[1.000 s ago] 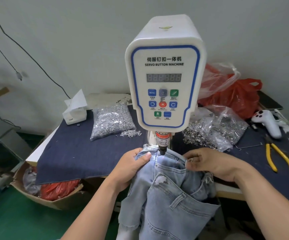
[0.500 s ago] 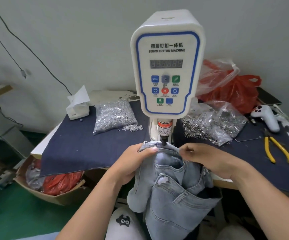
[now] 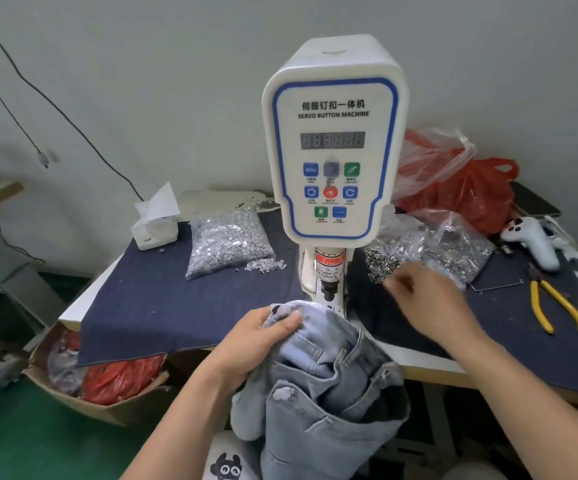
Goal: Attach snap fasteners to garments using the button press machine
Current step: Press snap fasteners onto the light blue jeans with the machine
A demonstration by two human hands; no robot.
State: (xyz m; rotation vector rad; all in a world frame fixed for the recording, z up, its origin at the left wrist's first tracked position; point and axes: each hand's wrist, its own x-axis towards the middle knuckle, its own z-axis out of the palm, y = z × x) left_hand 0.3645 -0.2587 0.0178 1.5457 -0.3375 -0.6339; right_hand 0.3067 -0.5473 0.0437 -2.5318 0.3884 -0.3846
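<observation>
My left hand (image 3: 263,336) grips the bunched waistband of the light-blue jeans (image 3: 325,386), thumb on top of the fold, fingers curled underneath. The waistband edge lies just in front of and below the press head (image 3: 329,289) of the servo button machine (image 3: 334,143); I cannot tell whether cloth touches the die. The rest of the jeans hangs down off the table edge (image 3: 419,367) toward my lap.

My right hand (image 3: 429,299) is off the jeans, above the dark denim table cover (image 3: 163,306), right of the machine column. Its fingers (image 3: 396,282) reach toward the loose metal snap rings (image 3: 382,263) spilling from a clear bag (image 3: 453,244). The hand is motion-blurred; the fingers look partly curled, and I cannot tell whether they pinch a ring.

Left of the machine: a clear bag of silver fastener parts (image 3: 227,242), a few spilled beside it. Behind that, a white tissue box (image 3: 156,226).

Far right on the cover: yellow-handled pliers (image 3: 557,310) and a white controller-shaped device (image 3: 533,242). Behind the snap bag, a red plastic bag (image 3: 471,192).

On the green floor at left, a cardboard box (image 3: 83,400) holding red plastic.

Machine display is lit; digits not legible.
</observation>
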